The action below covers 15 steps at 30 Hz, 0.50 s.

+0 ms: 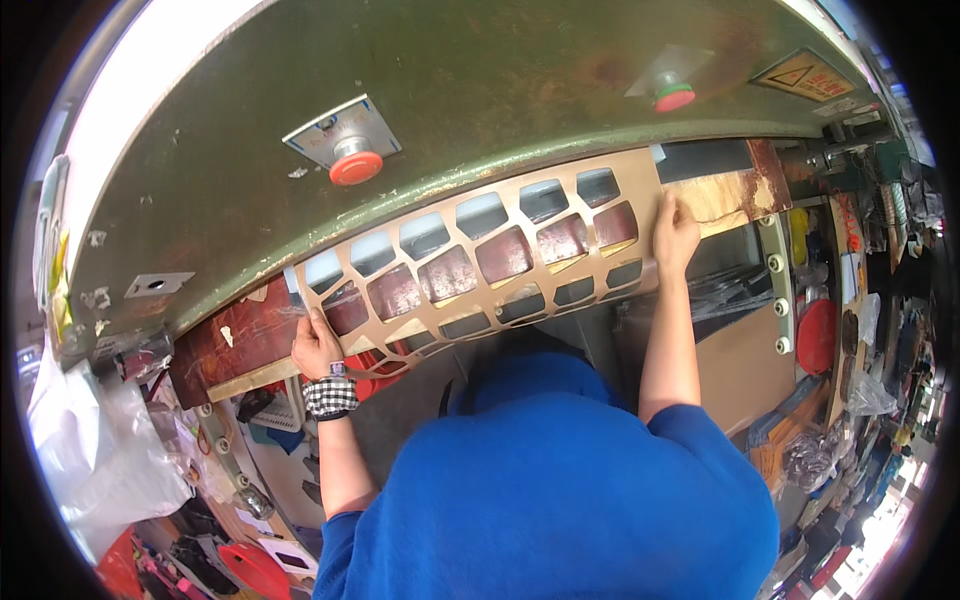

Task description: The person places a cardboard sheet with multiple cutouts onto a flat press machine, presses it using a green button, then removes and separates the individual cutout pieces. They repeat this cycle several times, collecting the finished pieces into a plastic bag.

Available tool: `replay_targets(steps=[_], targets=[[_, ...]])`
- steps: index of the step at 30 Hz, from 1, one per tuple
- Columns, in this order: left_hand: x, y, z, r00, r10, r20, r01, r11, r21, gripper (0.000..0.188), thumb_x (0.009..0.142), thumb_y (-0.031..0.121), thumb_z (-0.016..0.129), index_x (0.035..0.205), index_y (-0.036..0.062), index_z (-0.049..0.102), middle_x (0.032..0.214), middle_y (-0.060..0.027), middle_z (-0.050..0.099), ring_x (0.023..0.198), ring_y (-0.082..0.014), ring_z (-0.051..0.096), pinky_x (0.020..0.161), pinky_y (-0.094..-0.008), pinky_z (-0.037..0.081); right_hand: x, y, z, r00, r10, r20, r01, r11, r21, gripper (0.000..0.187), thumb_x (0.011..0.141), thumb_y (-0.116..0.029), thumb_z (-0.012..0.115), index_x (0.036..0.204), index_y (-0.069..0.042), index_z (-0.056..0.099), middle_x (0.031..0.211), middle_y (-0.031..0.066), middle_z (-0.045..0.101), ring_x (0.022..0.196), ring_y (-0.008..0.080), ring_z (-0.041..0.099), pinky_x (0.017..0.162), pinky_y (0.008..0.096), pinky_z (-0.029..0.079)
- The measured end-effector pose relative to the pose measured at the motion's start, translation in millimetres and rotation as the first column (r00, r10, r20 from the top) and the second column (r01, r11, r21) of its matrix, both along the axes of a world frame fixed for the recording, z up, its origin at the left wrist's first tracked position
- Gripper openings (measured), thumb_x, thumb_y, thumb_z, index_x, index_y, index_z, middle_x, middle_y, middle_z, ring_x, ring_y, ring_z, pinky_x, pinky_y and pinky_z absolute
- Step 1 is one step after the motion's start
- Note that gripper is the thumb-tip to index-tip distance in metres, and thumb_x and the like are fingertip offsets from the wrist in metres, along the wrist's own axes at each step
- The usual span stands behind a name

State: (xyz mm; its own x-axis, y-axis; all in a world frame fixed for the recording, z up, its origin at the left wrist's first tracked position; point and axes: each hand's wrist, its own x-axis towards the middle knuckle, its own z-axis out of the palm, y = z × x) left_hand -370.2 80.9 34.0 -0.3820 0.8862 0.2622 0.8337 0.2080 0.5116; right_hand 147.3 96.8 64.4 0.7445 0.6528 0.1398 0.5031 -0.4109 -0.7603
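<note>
A tan sheet (635,185) with rows of large cut-out holes stretches across in front of me, over a worn reddish-brown board (235,335). Its near edge hangs past the board and sags. My left hand (317,345) is closed on the sheet's left end, the thumb on top; a checked band circles that wrist. At the right end, my right hand (677,235) pinches the sheet's edge. Through the holes I see the board and dark and pale surfaces. The fingers under the sheet are hidden.
Just beyond the sheet rises a large green machine (480,90) with a red push button (356,162) and another red button (673,95). Clear plastic bags (110,440) hang at the left. A brown panel (745,370) stands at the right, near cluttered shelving and a red stool seat (816,336).
</note>
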Motion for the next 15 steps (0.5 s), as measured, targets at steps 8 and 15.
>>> replay_targets(steps=[8,15], targets=[[-4,-46,-26,0.998,0.012,0.058,-0.009,0.999,-0.041,0.040,0.097,0.037,0.055,0.075,0.0044,0.062,0.067,-0.0229,0.059,0.064,-0.0429,0.054,0.059,-0.0502,0.042,23,-62,-23,0.996,0.065,0.059,-0.063,0.998,-0.025,0.035,0.094,-0.029,0.059,0.110,0.001,0.068,0.087,0.0206,0.071,0.085,0.0322,0.070,0.078,0.0383,0.053],[3,-116,-11,0.999,-0.005,0.050,0.015,0.981,-0.191,0.037,0.097,0.035,0.055,0.077,0.0040,0.062,0.066,-0.0199,0.058,0.063,-0.0384,0.054,0.059,-0.0483,0.042,-95,-35,-7,0.828,0.482,0.287,-0.525,0.846,0.096,0.086,0.077,-0.035,0.079,0.144,-0.001,0.037,0.142,0.0215,0.044,0.134,0.0370,0.039,0.111,0.0459,0.032]])
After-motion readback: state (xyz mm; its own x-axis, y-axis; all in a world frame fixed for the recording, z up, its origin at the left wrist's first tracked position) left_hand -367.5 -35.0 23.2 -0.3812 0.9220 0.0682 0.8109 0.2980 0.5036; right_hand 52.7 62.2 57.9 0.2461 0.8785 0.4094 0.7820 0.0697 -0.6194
